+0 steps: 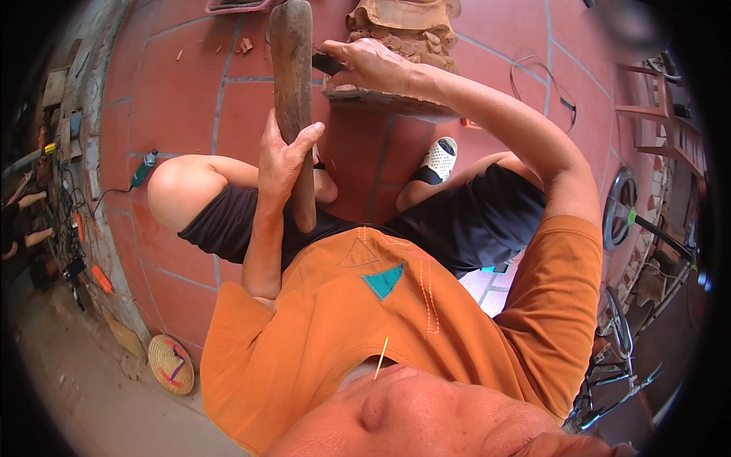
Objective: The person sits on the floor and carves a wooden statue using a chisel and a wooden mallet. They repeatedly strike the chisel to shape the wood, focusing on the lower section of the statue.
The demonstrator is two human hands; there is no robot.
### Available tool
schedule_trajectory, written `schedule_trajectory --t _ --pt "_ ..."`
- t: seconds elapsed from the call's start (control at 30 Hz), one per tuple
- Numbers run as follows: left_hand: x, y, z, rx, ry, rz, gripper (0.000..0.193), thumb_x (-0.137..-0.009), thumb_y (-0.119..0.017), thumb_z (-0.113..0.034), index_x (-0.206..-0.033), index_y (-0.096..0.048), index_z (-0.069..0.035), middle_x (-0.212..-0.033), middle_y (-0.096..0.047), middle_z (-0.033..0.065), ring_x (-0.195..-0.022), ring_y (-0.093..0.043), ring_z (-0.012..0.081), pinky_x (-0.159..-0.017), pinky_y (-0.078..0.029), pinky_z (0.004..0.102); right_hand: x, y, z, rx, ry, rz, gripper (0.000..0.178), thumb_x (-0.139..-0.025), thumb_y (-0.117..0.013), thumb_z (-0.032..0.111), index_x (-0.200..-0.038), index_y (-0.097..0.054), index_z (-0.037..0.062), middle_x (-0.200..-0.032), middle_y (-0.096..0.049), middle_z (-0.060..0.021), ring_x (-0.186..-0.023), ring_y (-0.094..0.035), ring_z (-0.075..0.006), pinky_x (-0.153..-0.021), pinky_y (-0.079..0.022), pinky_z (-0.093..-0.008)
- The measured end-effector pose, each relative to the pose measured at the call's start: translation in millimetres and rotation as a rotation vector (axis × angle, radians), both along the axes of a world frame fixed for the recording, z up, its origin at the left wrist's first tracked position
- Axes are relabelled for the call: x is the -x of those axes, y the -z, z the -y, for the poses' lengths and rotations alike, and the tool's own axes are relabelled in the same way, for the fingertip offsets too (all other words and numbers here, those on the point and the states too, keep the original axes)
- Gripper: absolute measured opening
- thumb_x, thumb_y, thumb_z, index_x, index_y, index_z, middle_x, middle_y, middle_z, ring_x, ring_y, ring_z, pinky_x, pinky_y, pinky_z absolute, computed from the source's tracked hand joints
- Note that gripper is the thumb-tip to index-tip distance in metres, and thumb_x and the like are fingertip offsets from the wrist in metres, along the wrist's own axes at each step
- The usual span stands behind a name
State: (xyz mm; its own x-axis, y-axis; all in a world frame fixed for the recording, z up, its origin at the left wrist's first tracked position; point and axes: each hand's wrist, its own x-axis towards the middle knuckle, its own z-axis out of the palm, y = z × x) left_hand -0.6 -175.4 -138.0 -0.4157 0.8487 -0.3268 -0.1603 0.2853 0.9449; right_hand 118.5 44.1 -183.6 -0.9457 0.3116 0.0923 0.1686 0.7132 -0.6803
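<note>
My left hand (283,158) is closed around the lower part of a long wooden mallet (292,68), which stands nearly upright in front of me. At the mallet's right side, my right hand (373,65) grips a short dark chisel-like tool (327,64); my fingers hide much of it. Just beyond that hand sits a brown carved wood piece (403,34) with rounded, layered relief. Under the carving is a thick wooden block or board (392,103), and the tool is by its left end. My knees are spread on either side.
Wood chips (244,46) lie on the red tiled floor (171,84), near a pink tray (236,6). A green power tool (143,169) with a cord and a woven hat (171,364) are at left. To the right are a looped strap (542,80), a wooden chair (662,114) and a bicycle (620,365).
</note>
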Motion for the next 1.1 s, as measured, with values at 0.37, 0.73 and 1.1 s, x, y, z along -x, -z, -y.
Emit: schedule_trajectory --t 0.37,0.73,1.1 --pt "6 -4 -4 -0.216 -0.139 -0.127 0.029 -0.095 -0.071 -0.017 -0.113 -0.052 -0.003 -0.08 -0.057 0.0021 -0.059 -0.059 0.011 -0.054 -0.049 0.0243 4 -7 -3 -0.015 -0.001 0.009 0.056 -0.082 -0.079 0.022 -0.127 -0.054 -0.0018 -0.094 -0.07 -0.026 -0.093 -0.067 -0.0445 -0.077 -0.053 -0.0506" --pt "14 -33 -1 -0.35 -0.252 0.002 0.026 -0.096 -0.068 -0.02 -0.109 -0.052 -0.004 -0.073 -0.057 0.0026 -0.053 -0.055 0.0093 -0.049 -0.046 0.0225 5 -4 -4 -0.026 -0.001 0.006 0.053 -0.083 -0.078 0.019 -0.127 -0.055 -0.0015 -0.101 -0.071 -0.0243 -0.098 -0.068 -0.0437 -0.081 -0.054 -0.0504" --pt "23 -10 4 -0.286 -0.191 0.158 0.042 -0.098 -0.066 -0.02 -0.132 -0.049 -0.001 -0.074 -0.057 0.0048 -0.053 -0.057 0.0116 -0.045 -0.049 0.0229 11 -2 -2 -0.06 0.007 0.016 0.048 -0.082 -0.078 0.016 -0.122 -0.058 -0.0021 -0.099 -0.071 -0.024 -0.097 -0.068 -0.0432 -0.08 -0.054 -0.0507"
